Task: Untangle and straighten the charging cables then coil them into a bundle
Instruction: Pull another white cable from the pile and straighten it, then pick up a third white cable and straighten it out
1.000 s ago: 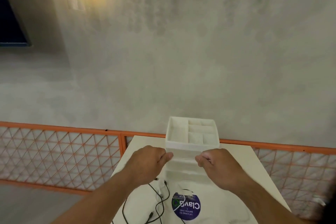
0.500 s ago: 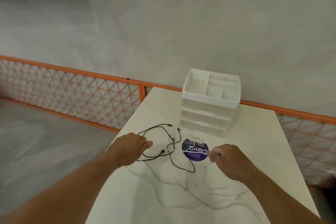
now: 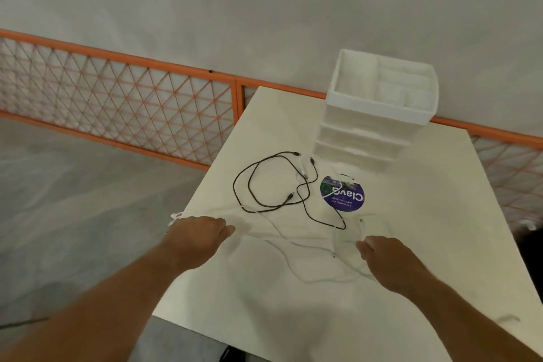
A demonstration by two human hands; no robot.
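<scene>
Left hand, near-left of the purple sticker right at the tabletop edge, is curled around a bunch of white cable; the right hand, just near of the sticker, looks to pinch the same cable, though blur hides the fingertips. Risk: the white strand crosses the black cable loops left of the sticker, so pulling the hands apart could cinch a knot or drag the black loops off the left edge. No room left of the sticker, drawer unit blocks behind it, and there is open tabletop near and right of it.
</scene>
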